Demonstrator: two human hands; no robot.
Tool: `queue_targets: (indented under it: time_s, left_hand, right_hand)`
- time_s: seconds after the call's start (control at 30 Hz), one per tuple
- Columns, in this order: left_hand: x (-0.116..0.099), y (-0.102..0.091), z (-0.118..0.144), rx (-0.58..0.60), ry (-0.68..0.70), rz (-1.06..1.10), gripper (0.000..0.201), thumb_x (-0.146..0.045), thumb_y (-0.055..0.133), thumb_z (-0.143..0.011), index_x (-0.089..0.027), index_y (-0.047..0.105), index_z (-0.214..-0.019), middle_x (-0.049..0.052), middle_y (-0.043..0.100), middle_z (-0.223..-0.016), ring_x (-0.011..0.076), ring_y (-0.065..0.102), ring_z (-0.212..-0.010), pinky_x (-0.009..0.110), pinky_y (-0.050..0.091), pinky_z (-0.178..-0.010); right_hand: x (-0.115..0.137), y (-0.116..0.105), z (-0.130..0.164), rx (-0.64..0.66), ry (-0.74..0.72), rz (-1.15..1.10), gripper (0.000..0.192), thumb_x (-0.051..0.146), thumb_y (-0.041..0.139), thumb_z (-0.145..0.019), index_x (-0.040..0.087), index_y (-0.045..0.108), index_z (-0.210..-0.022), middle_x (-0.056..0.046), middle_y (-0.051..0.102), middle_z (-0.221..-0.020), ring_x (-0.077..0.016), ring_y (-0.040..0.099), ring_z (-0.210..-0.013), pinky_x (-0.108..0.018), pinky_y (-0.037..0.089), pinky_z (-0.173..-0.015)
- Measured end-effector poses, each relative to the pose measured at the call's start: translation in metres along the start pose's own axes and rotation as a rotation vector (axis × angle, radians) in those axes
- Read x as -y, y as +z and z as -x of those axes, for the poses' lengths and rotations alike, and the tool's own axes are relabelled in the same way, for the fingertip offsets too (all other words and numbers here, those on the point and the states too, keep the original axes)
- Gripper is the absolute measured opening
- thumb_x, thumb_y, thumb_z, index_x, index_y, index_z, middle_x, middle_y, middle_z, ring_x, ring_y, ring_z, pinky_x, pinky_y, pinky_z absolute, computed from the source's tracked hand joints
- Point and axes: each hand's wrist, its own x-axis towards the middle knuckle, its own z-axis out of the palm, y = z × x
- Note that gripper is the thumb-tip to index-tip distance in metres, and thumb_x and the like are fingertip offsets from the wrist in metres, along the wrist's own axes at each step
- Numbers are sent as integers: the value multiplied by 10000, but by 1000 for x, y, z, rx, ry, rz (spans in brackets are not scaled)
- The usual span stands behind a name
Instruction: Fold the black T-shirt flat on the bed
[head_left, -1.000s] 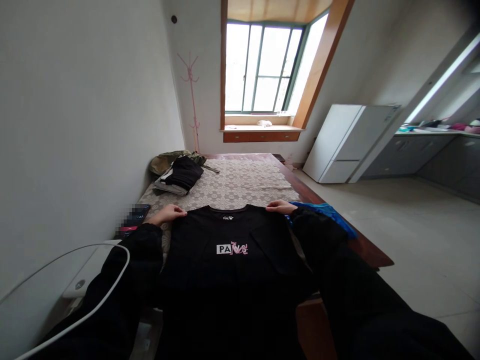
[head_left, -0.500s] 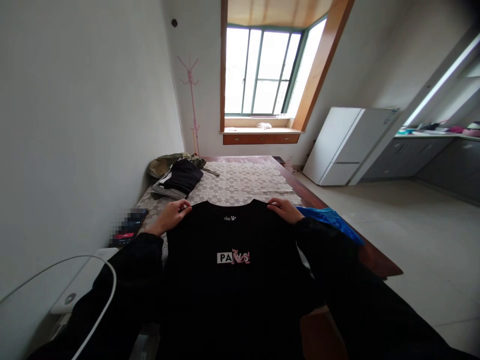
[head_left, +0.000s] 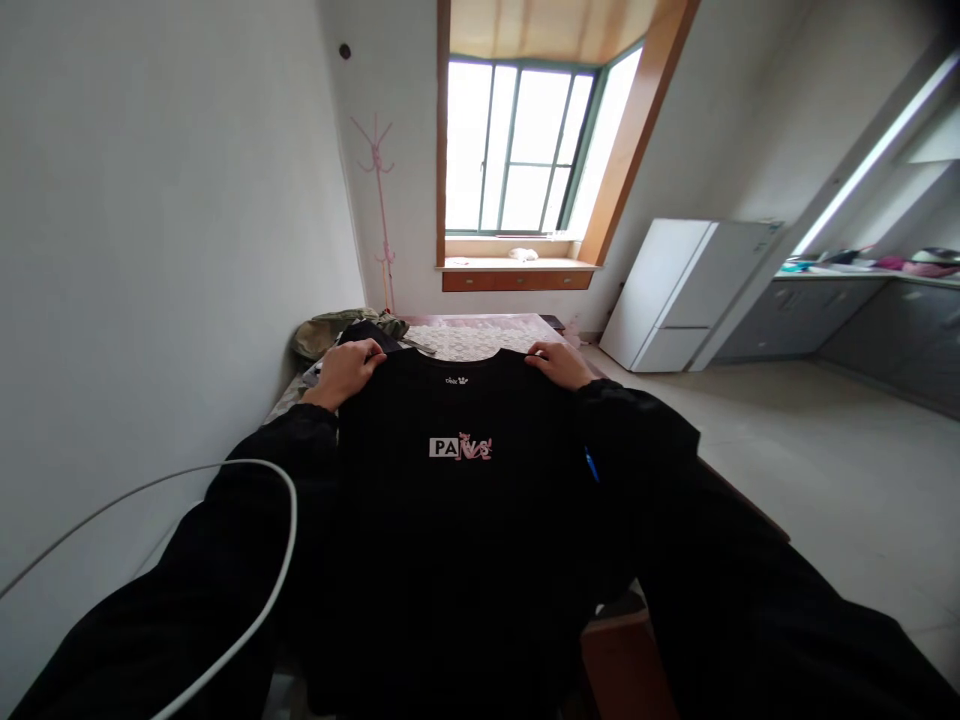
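1. Hands first: the left hand [head_left: 351, 368] grips the left shoulder of a black T-shirt [head_left: 457, 520], fingers curled down over the top edge and closed on the cloth. The right hand [head_left: 553, 362] does the same at the right shoulder, fingers folded over the fabric.

2. Shirt position: it hangs held up between the two hands, front toward the camera, with a small white-and-pink chest print [head_left: 460, 447] and a neck label [head_left: 456, 380] showing. Its lower part drops out of sight between the dark sleeves, so I cannot tell whether the hem touches the desk [head_left: 487, 338].

3. Step in hand, as I judge it: the garment is lifted by the shoulders and held flat and spread, the stage at which a shirt is straightened before being laid down or folded.

4. What a next move would call for: both hands keeping level and equally far apart, so the cloth stays taut and does not twist.

5. Surroundings: a pile of clothes [head_left: 337, 330] lies at the far left of the desk, close behind the left hand; a white cable [head_left: 247, 620] loops across the left sleeve.
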Motion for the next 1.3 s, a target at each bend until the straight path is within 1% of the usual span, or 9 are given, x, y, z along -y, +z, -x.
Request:
queue_targets:
  time_s: [0.23, 0.4, 0.5, 0.6, 0.73, 0.83, 0.97, 1.1, 1.3]
  left_hand:
    - [-13, 52, 48, 144, 61, 68, 285, -337, 546, -968, -186, 693, -1161, 129, 696, -1274, 269, 628, -1196, 387, 471, -1045]
    - [-5, 61, 135, 246, 114, 166, 500, -479, 407, -1033, -200, 607, -1397, 114, 586, -1514, 266, 484, -1443, 456, 355, -1213]
    - [-6, 63, 173, 373, 113, 102, 576, -505, 386, -1033, -239, 495, -1532, 93, 461, -1634, 297, 350, -1543, 557, 265, -1252]
    - [-8, 53, 193, 402, 29, 73, 605, -494, 370, -1029, -215, 469, -1556, 113, 411, -1660, 331, 294, -1568, 624, 226, -1250]
    - [-14, 22, 242, 256, -121, 232, 593, -556, 420, -993, -219, 576, -1456, 121, 579, -1532, 315, 467, -1473, 580, 300, -1244]
    - [-32, 7, 313, -45, -309, 381, 489, -552, 496, -960, -264, 646, -1326, 86, 667, -1413, 293, 591, -1351, 488, 420, -1194]
    - [-52, 18, 407, -505, -788, 536, 438, -576, 602, -882, -231, 642, -1149, 122, 704, -1267, 343, 657, -1236, 517, 481, -1133]
    - [-38, 51, 442, -210, -1093, 730, 571, -679, 628, -759, -240, 651, -1124, 103, 741, -1189, 386, 654, -1244, 545, 515, -1089]
    - [-27, 83, 436, 147, -1096, 691, 654, -701, 531, -732, -188, 642, -1123, 186, 721, -1262, 383, 565, -1382, 496, 476, -1144]
  right_hand:
    - [3, 55, 42, 102, -1, 102, 264, 288, 644, -929, 214, 694, -1177, -115, 687, -1284, -276, 640, -1205, -393, 489, -1041]
    - [-24, 76, 138, 130, -209, 40, 454, 443, 503, -1015, 244, 599, -1411, -113, 538, -1541, -288, 471, -1451, -458, 386, -1204]
    - [-32, 80, 188, 187, -188, 96, 570, 521, 474, -1013, 289, 495, -1532, -75, 434, -1641, -323, 329, -1545, -562, 268, -1260]
    - [-31, 69, 221, 140, -95, 17, 558, 524, 425, -1023, 266, 525, -1508, -97, 456, -1625, -327, 380, -1520, -575, 282, -1250]
    - [-25, 50, 284, -231, 127, -213, 420, 503, 479, -1010, 241, 673, -1275, -121, 675, -1367, -302, 637, -1254, -473, 496, -1083]
    - [-22, 61, 357, -533, 449, -330, 377, 549, 554, -963, 219, 693, -1082, -107, 749, -1057, -289, 706, -971, -441, 559, -904]
    - [-15, 102, 425, -519, 678, -527, 478, 622, 663, -856, 209, 670, -1096, -111, 746, -1050, -310, 697, -1002, -451, 554, -914]
    - [-7, 132, 428, -402, 689, -806, 630, 629, 774, -736, 231, 651, -1209, -106, 744, -1194, -323, 685, -1139, -453, 560, -968]
    - [-11, 157, 426, -247, 713, -889, 566, 639, 822, -630, 205, 758, -988, -117, 804, -1032, -405, 713, -1098, -564, 544, -1015]
